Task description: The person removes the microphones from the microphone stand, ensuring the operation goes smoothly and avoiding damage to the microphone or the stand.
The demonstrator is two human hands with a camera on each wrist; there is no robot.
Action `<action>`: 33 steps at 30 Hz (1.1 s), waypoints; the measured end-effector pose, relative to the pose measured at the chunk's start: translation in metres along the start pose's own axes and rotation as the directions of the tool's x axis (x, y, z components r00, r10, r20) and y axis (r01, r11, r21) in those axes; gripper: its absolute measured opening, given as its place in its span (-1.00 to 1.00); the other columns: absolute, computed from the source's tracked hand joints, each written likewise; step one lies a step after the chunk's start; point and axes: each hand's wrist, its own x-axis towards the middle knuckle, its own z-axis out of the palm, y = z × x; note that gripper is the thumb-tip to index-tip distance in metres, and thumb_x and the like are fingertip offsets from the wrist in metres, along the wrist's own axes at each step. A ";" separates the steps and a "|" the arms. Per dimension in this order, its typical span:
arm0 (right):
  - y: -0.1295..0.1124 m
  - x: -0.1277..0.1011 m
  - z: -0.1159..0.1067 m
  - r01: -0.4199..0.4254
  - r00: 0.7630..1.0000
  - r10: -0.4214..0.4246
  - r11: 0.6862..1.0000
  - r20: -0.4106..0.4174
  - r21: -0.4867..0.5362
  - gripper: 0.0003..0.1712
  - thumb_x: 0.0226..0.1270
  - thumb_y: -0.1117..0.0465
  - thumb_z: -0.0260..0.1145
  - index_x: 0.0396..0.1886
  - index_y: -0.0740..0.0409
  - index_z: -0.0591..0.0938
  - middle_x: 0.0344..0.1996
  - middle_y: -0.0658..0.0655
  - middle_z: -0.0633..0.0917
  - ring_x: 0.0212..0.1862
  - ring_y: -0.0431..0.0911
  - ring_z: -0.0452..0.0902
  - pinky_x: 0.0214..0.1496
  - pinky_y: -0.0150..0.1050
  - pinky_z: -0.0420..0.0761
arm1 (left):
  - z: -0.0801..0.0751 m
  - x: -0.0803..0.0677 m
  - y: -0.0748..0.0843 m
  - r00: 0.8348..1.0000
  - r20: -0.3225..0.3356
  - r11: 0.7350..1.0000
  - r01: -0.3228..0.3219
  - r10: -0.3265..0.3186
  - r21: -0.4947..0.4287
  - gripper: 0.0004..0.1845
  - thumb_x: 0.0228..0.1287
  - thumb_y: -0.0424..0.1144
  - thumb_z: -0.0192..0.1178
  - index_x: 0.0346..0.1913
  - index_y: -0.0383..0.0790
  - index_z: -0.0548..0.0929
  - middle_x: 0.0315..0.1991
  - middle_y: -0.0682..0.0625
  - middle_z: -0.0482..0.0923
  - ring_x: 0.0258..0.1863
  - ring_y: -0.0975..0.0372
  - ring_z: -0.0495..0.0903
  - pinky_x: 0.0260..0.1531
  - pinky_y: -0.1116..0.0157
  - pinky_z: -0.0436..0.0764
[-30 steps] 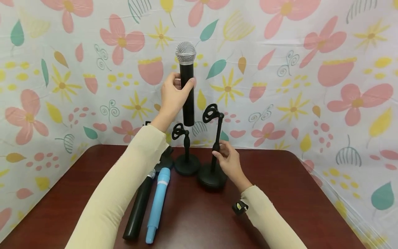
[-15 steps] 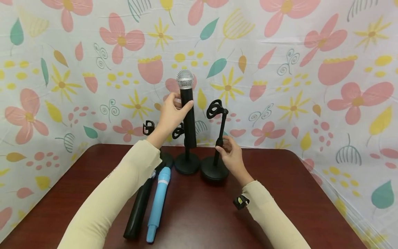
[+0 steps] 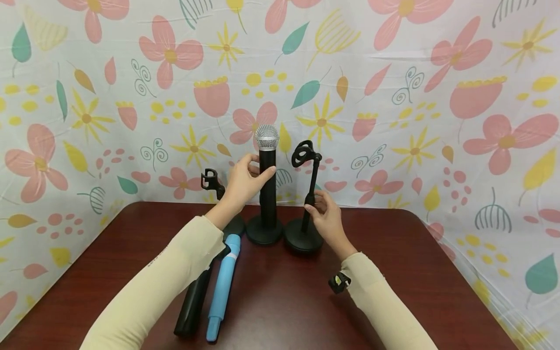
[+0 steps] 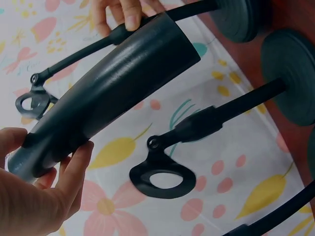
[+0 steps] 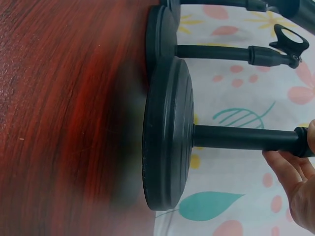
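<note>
- My left hand (image 3: 243,183) has its fingers and thumb curled round the upper body of the black mic (image 3: 267,175), just under its silver mesh head.
- The mic stands upright, long axis vertical, directly over the round base of the middle stand (image 3: 264,230). Its lower end sits low against that stand's post; the head view hides the clip behind the mic, so I cannot tell whether it is seated.
- In the left wrist view the mic barrel (image 4: 106,93) runs away from my palm (image 4: 37,201), and an empty clip (image 4: 162,177) of another stand lies just beside it, apart from it.
- My right hand (image 3: 325,218) pinches the post of the right stand (image 3: 308,194) about halfway up, thumb and fingers closed on the thin rod.
- That stand is upright, its base (image 5: 167,132) flat on the red-brown table (image 3: 393,272), its clip at the top empty, just to the right of the mic.
- So the mic lies left of my right hand and close to it, with only the right stand's post between them; my left hand is the one on it.
- A third stand (image 3: 210,180) pokes up behind my left forearm, its clip empty.
- Near my left sleeve a second black mic (image 3: 192,304) and a blue mic (image 3: 222,289) lie side by side on the table, long axes running toward me.
</note>
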 end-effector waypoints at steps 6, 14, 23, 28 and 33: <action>0.004 0.002 0.000 0.006 1.000 -0.006 1.000 -0.005 0.000 -0.55 0.26 0.50 0.28 0.15 0.48 0.45 -0.17 0.46 0.61 -0.06 0.27 0.61 -0.05 0.06 0.61 | 0.003 -0.011 -0.007 1.000 0.020 1.000 -0.006 0.006 0.006 -0.56 0.28 -0.02 0.25 0.07 -0.24 0.51 -0.22 -0.16 0.61 -0.30 0.07 0.59 -0.32 0.18 0.57; 0.008 0.004 0.000 0.012 1.000 -0.011 1.000 -0.009 0.027 -0.54 0.23 0.52 0.28 0.14 0.51 0.45 -0.17 0.47 0.60 -0.07 0.27 0.61 -0.05 0.04 0.61 | 0.010 -0.022 -0.020 0.999 0.041 0.998 0.023 -0.026 0.065 -0.55 0.27 -0.02 0.26 0.07 -0.27 0.53 -0.17 -0.16 0.62 -0.23 0.07 0.60 -0.23 0.15 0.59; 0.008 0.006 0.000 0.032 0.999 -0.031 0.999 -0.034 0.018 -0.56 0.23 0.54 0.28 0.12 0.51 0.45 -0.19 0.48 0.61 -0.11 0.30 0.61 -0.12 -0.15 0.62 | 0.014 -0.037 -0.028 0.990 0.113 0.991 0.077 -0.089 0.111 -0.48 0.25 -0.03 0.28 0.11 -0.35 0.50 -0.19 -0.18 0.60 -0.34 0.09 0.61 -0.32 0.19 0.61; 0.009 0.007 0.001 0.022 0.999 -0.022 1.000 -0.033 0.015 -0.55 0.23 0.53 0.28 0.13 0.50 0.45 -0.18 0.47 0.61 -0.10 0.29 0.61 -0.13 -0.27 0.60 | 0.018 -0.042 -0.034 0.980 0.159 0.990 0.109 -0.123 0.091 -0.49 0.26 -0.08 0.29 0.10 -0.39 0.49 -0.26 -0.19 0.61 -0.52 0.17 0.64 -0.43 0.25 0.64; 0.009 0.008 0.001 0.024 0.999 -0.024 1.000 -0.038 0.013 -0.55 0.23 0.53 0.29 0.13 0.51 0.45 -0.19 0.48 0.61 -0.11 0.29 0.61 -0.16 -0.39 0.58 | 0.021 -0.048 -0.042 0.974 0.173 0.988 0.131 -0.144 0.083 -0.59 0.26 -0.12 0.29 -0.01 -0.38 0.54 -0.31 -0.18 0.61 -0.51 0.09 0.69 -0.46 0.26 0.66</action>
